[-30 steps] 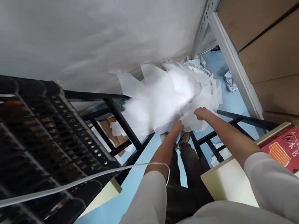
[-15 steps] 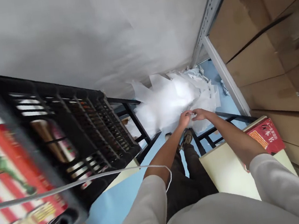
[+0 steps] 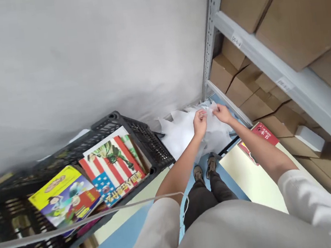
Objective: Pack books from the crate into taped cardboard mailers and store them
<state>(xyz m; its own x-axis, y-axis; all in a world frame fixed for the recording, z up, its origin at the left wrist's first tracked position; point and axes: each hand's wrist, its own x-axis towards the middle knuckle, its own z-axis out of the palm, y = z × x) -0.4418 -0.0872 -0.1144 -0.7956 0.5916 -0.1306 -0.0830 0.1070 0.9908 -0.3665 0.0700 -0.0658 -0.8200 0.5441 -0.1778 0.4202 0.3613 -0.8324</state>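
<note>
Both my hands are raised close together over a heap of thin white sheets. My right hand is closed in a pinch, and a thin, translucent white sheet shows at its fingertips. Just to the left, my left hand has its fingers curled together. A thin whitish edge shows at those fingertips, too small to name. Whether it belongs to the same sheet I cannot tell.
At left, a black plastic crate holds a yellow comic-style book and a striped book. A red book lies on the pale tabletop at right. Metal shelving holds cardboard boxes. A white cable crosses my left arm.
My hands have risen in the view and moved slightly apart, and a translucent sheet now shows at my right fingertips. The camera view has shifted, bringing the crate's books into sight.
</note>
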